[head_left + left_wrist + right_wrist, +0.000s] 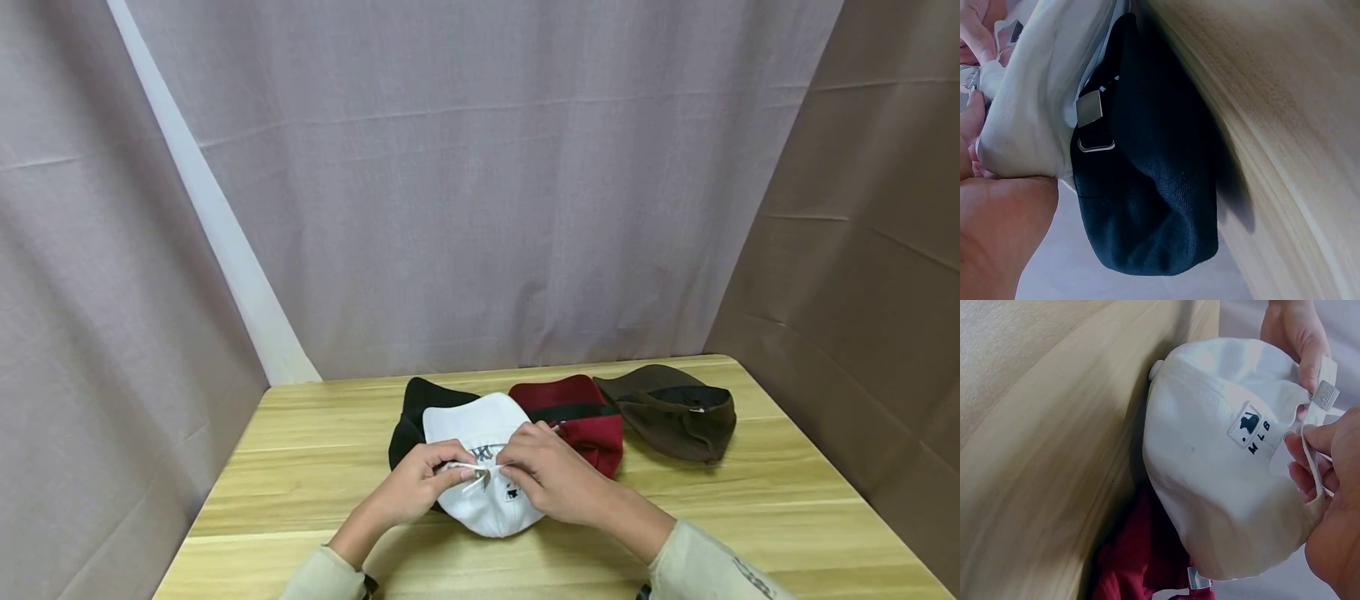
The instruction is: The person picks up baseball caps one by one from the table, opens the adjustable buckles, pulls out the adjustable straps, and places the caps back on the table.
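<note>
A white baseball cap (491, 512) lies upside down on the table, its brim pointing away and its back strap towards me. My left hand (420, 483) pinches one side of the strap between thumb and fingers. Opposite it, my right hand (555, 473) grips the other side, the two thumbs nearly meeting. In the right wrist view a metal buckle (1325, 395) sits on the strap between the hands. A dark logo patch (1246, 424) shows on the crown's back.
A black cap (1147, 187) sits just behind and left of the white one. To the right are a red cap (600, 437) and a brown cap (675, 429) by the far right of the wooden table (300, 467). Grey curtains (480, 208) hang behind.
</note>
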The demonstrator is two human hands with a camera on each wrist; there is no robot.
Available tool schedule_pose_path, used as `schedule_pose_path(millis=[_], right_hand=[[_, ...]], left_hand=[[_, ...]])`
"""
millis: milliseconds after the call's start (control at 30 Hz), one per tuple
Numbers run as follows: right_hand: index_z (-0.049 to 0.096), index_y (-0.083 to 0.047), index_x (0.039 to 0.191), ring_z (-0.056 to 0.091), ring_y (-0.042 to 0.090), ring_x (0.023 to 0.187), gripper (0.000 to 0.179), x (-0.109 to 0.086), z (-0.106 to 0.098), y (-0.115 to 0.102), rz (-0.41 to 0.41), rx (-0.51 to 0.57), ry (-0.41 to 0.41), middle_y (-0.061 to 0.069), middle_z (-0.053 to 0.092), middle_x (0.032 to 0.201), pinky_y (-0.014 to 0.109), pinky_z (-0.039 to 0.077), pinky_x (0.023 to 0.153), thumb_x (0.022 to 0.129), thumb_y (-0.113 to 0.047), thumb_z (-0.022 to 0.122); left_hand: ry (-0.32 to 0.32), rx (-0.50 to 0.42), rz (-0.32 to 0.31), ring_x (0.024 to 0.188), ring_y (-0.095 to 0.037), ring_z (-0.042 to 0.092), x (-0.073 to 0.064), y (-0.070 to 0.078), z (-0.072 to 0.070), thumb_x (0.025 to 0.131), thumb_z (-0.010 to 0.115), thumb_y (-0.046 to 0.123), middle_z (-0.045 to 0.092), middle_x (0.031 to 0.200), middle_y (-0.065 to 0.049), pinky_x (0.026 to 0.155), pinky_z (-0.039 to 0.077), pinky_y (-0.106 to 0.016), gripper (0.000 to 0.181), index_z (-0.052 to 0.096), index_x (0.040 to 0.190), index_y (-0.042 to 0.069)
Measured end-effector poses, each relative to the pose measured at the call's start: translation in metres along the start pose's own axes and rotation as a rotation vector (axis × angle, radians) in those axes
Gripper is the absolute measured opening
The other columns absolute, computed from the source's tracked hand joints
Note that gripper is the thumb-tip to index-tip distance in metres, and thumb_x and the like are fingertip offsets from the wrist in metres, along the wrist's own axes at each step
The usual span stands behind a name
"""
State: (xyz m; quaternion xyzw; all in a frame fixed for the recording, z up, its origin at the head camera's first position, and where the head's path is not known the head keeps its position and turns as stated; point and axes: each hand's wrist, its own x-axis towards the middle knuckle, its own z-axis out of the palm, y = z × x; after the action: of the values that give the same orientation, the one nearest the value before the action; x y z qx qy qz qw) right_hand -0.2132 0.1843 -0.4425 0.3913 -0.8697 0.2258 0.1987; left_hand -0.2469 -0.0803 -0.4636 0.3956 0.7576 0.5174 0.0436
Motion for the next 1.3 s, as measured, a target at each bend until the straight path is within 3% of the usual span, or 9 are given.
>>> schedule_pose_path(millis=[600,900,1300], right_hand=[[0.075,-0.022,0.102,0.055,0.001,0.097,0.003,-0.003,0.003,-0.001,0.046,0.011,-0.01,-0.016,0.072,0.095,0.028,0.043,0.088,0.1,-0.02,0.073],[0.074,-0.023,0.106,0.059,0.004,0.103,0.006,-0.002,0.005,-0.01,0.002,-0.041,0.032,-0.013,0.074,0.1,0.033,0.047,0.092,0.101,-0.025,0.073],[0.073,-0.023,0.099,0.058,0.005,0.098,0.004,0.001,0.008,-0.017,-0.044,-0.08,0.057,-0.016,0.07,0.093,0.028,0.046,0.09,0.102,-0.024,0.07]], left_hand=[[0.021,-0.02,0.047,0.09,0.003,0.061,-0.004,-0.003,0.005,0.102,0.069,0.011,0.076,0.096,-0.014,0.081,0.054,-0.021,0.011,0.079,0.106,0.008],[0.029,-0.026,0.073,0.091,0.003,0.061,-0.003,-0.003,0.004,0.102,0.069,0.012,0.076,0.096,-0.013,0.082,0.054,-0.021,0.011,0.079,0.105,0.01],[0.028,-0.017,0.039,0.09,0.002,0.061,-0.003,-0.003,0.004,0.102,0.069,0.014,0.076,0.096,-0.012,0.081,0.053,-0.021,0.011,0.079,0.106,0.012]])
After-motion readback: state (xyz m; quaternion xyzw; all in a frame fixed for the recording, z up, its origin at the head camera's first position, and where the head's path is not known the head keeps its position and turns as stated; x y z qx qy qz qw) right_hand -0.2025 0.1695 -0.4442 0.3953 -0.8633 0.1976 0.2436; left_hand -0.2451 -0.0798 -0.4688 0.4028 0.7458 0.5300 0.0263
